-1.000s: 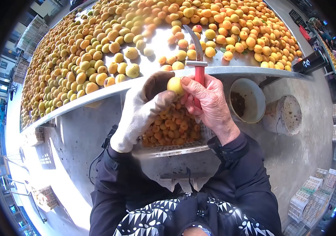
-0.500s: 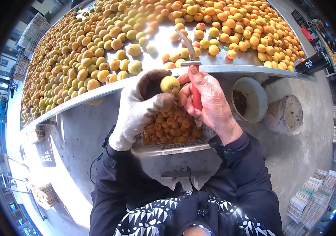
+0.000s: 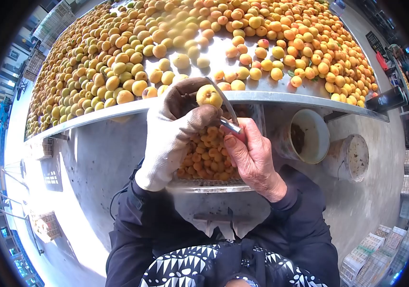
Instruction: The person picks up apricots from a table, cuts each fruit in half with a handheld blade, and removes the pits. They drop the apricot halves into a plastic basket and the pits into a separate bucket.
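Note:
My left hand (image 3: 163,136), in a white glove with brown-stained fingers, grips a yellow apricot (image 3: 208,96) between thumb and fingers. A curved knife (image 3: 229,106) is in my right hand (image 3: 254,160), which is bare and closed round its red handle. The blade arcs along the right side of the apricot, right at its skin. Directly below my hands, a crate (image 3: 209,189) holds many halved-looking orange apricots (image 3: 204,160), partly hidden by the hands.
A metal table (image 3: 281,97) heaped with whole apricots (image 3: 113,57) spans the far side. Under its right end are a white bucket (image 3: 326,138) and a second, dirty bucket (image 3: 357,150). Stacked crates (image 3: 369,256) stand at lower right, and another crate (image 3: 45,226) at left.
My right hand has turned the knife from upright and swung its blade against the apricot's right side. My left hand still holds the apricot.

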Available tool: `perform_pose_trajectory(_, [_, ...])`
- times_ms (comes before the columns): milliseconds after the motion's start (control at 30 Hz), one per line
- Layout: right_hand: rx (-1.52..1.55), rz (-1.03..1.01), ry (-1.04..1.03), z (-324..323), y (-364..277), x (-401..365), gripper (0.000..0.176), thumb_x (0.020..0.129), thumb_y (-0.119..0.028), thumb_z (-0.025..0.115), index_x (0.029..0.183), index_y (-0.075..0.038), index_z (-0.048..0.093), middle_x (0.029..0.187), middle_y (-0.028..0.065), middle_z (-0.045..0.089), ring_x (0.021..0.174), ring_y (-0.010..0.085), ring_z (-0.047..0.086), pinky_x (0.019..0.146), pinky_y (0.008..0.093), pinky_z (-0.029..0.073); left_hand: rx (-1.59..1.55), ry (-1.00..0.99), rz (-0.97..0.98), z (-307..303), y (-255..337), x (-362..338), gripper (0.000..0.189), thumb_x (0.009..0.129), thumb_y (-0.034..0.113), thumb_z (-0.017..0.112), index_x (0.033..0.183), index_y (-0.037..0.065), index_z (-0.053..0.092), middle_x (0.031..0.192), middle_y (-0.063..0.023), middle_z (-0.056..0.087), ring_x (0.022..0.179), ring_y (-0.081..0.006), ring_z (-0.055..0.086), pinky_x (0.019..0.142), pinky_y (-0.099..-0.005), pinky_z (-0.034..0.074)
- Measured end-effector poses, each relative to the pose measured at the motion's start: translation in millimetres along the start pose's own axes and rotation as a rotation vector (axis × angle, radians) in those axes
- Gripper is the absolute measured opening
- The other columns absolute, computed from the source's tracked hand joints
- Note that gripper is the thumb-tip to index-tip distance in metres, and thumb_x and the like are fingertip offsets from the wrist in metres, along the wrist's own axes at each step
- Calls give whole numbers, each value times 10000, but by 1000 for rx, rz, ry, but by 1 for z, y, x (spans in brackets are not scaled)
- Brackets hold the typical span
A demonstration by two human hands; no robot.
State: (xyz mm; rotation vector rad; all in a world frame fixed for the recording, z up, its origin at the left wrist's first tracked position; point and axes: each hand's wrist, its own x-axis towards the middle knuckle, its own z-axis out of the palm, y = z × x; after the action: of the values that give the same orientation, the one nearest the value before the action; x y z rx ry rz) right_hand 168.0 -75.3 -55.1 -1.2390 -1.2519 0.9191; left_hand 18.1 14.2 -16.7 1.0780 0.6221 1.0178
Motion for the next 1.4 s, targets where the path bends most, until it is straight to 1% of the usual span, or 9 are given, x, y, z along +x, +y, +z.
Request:
perform_pose_trajectory(200, [-88, -88, -25, 2, -2, 0, 171, 956, -128, 639, 1046, -29, 533, 683, 80, 538, 566, 200, 546, 541, 304, 446, 96, 23, 58, -4, 1, -2, 553, 816, 158, 805, 1260, -26, 533, 1159, -107, 648, 975, -178, 661, 832, -315, 566])
perform_pose_trajectory(267, [-132, -198, -7, 4, 1, 1, 160, 955, -115, 637, 1029, -27, 527, 683, 82, 535, 555, 216, 548, 533, 304, 446, 116, 42, 88, -4, 1, -2, 564, 806, 162, 815, 1256, -30, 534, 1151, -103, 652, 974, -172, 659, 835, -311, 564])
perform_pose_trajectory(567, [-160, -209, -30, 10, 6, -1, 161, 969, -103, 602, 1014, -31, 465, 687, 115, 542, 577, 275, 602, 520, 326, 443, 206, 118, 154, 1, 1, -7, 524, 784, 128, 831, 1205, -37, 566, 1123, -106, 662, 966, -153, 653, 852, -294, 548])
perform_pose_trajectory(667, [-144, -200, -39, 13, 7, -2, 163, 976, -109, 586, 1001, -37, 442, 681, 125, 536, 578, 293, 599, 520, 342, 437, 356, 150, 182, 0, 3, -9, 505, 772, 80, 833, 1190, -41, 578, 1105, -103, 666, 963, -150, 652, 863, -291, 541])
perform_pose_trajectory(733, [-143, -203, -55, 12, 8, 0, 165, 979, -115, 582, 993, -40, 436, 678, 127, 534, 580, 303, 599, 520, 350, 435, 378, 174, 266, 3, 5, -12, 480, 762, 85, 832, 1159, -60, 603, 1070, -93, 667, 973, -129, 630, 896, -267, 508])
perform_pose_trajectory(1067, [-94, -166, -103, 19, 21, 1, 193, 978, -141, 582, 965, -37, 420, 664, 131, 514, 577, 326, 582, 518, 374, 423, 467, 205, 218, 4, 7, -15, 434, 793, 71, 798, 1157, -66, 604, 1025, -95, 676, 921, -114, 630, 848, -255, 511])
perform_pose_trajectory(1167, [-124, -159, -97, 19, 25, 2, 188, 974, -133, 583, 968, -34, 422, 674, 145, 527, 596, 348, 588, 527, 391, 430, 298, 181, 117, 2, 5, -11, 373, 829, 60, 752, 1149, -60, 604, 971, -83, 666, 843, -94, 623, 767, -235, 516])
perform_pose_trajectory(1233, [-132, -149, -91, 20, 29, 4, 185, 973, -128, 582, 967, -32, 423, 681, 154, 534, 613, 367, 591, 535, 403, 434, 263, 166, 34, 0, 3, -7, 318, 868, 83, 712, 1135, -52, 606, 895, -56, 654, 728, -62, 585, 651, -207, 484])
perform_pose_trajectory(1400, [-161, -118, -90, 22, 29, 6, 176, 972, -115, 572, 963, -23, 422, 710, 180, 558, 664, 417, 598, 555, 433, 443, 265, 145, -24, -3, -5, 1, 253, 967, 183, 627, 1138, -2, 606, 843, -24, 640, 649, -35, 539, 570, -169, 392])
